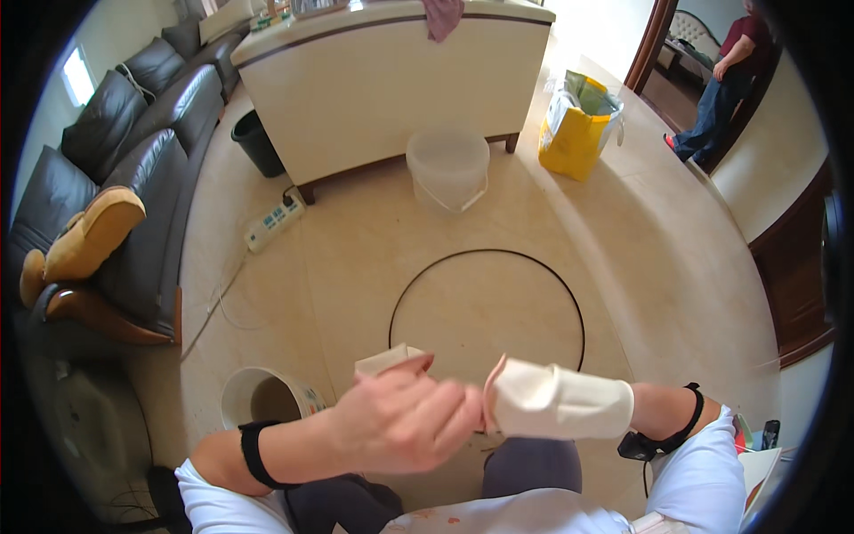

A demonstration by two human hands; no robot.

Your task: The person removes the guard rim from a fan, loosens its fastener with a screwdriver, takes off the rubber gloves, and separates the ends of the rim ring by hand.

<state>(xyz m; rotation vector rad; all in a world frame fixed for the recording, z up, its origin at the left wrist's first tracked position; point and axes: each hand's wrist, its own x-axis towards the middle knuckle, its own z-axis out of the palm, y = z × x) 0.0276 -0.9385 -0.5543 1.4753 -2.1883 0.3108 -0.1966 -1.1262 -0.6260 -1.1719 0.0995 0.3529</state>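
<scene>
My left hand (405,423) is bare and closed, its fingers curled toward my right hand. A cream piece of rubber glove (389,360) with a pinkish edge sticks out from it on the far side. Loose, wrinkled cream glove material (565,402) covers my right hand and wrist, and my right hand's fingers are hidden. The left knuckles meet the pink-edged end of this covering. Whether both cream parts belong to one glove, I cannot tell. Both hands are held above my lap, and each forearm has a black strap.
A black hoop-like ring (487,251) lies on the tiled floor ahead. Beside my left arm stands a white bucket (233,400). Farther off are a clear bucket (447,169), a yellow bag (574,147), a power strip (274,222) and a dark sofa (133,240). A person (734,80) stands in the doorway.
</scene>
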